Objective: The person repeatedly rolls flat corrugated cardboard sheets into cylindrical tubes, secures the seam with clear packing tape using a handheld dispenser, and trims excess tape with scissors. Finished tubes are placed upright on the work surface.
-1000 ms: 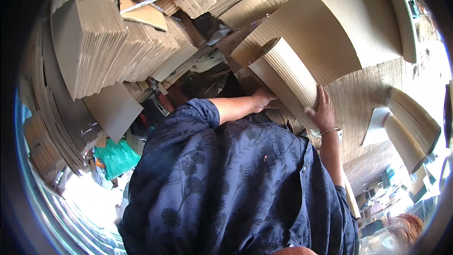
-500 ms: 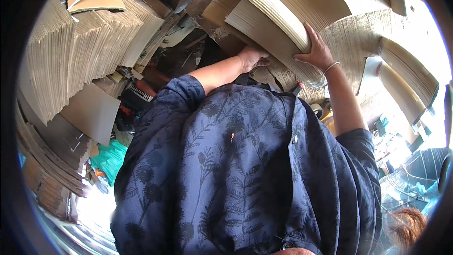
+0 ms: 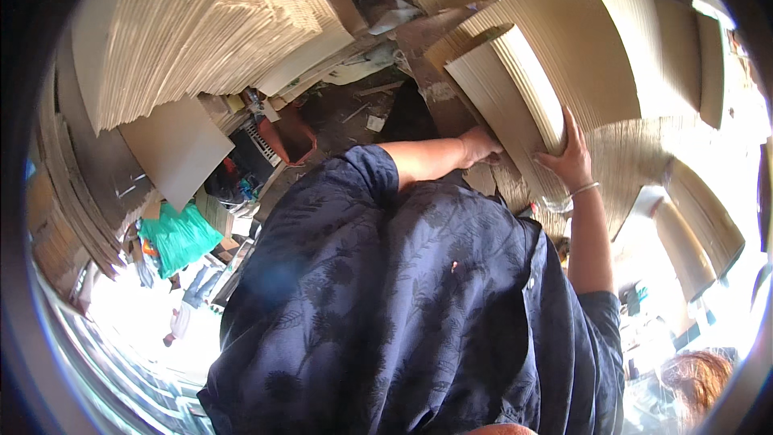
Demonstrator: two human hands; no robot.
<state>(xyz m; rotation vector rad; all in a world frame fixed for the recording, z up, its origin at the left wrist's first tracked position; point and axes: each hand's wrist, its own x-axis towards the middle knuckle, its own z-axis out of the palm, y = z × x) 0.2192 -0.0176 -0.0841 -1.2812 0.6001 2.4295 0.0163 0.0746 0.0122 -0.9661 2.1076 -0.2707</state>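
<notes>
Folded cardboard [image 3: 503, 84] shifted rightward in view — right hand [image 3: 573, 159] gripping, left hand [image 3: 481, 147] unclear — green bag [image 3: 181, 235], contents hidden.

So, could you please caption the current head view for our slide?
Right hand against a cardboard piece, left hand by its near edge.

Single view, from the wearer's head: left of a side-by-side fisheye pair, upright, unmirrored. Faces steeply down. Dark shirt [image 3: 411, 298] nearest, filling lower middle. Forearms [image 3: 427, 163] run away from the lens, up the frame. Curved cardboard [image 3: 507, 97] at middle range, right of top centre; stacked cardboard [image 3: 177, 40] at upper left. Very wide field; straight edges bow toward the rim, corners black.
</notes>
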